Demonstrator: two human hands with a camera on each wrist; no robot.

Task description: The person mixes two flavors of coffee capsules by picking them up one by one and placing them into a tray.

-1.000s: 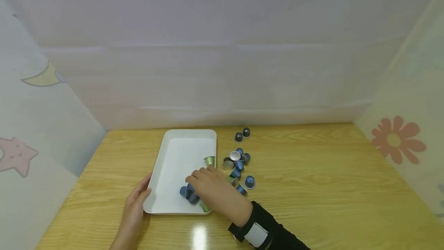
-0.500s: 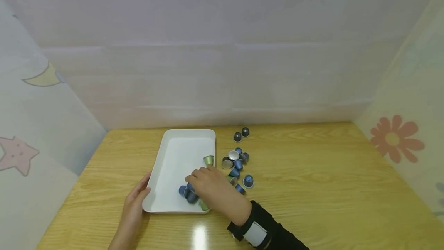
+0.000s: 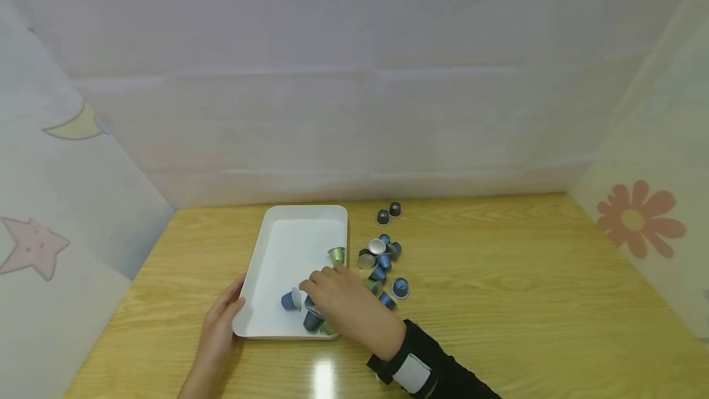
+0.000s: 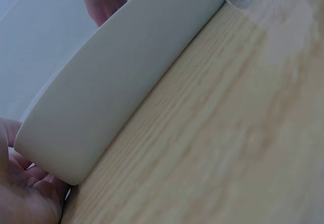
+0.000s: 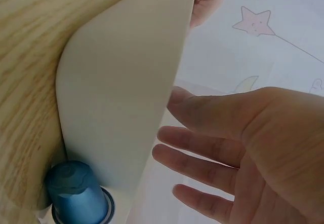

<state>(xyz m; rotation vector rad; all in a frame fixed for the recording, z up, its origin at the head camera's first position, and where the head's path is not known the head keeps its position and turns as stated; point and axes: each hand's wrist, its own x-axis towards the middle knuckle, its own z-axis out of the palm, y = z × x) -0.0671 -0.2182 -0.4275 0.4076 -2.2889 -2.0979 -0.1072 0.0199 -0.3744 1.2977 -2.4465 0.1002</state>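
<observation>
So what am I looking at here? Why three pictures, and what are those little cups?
There is no machine: a person works with two bare hands and wears three cameras. The wide picture comes from a camera on the head, looking down at a wooden table. The other two come from cameras on each wrist, so they show the same scene from very close and at odd angles.

On the table stands a white tray. The left hand rests against its near left corner. The right hand reaches over the tray with its fingers spread and relaxed, holding nothing; the right wrist picture shows that open palm.

The little cups are small capsules, blue, green and dark. A few lie in the tray, and a loose pile sits on the table just right of it.
</observation>
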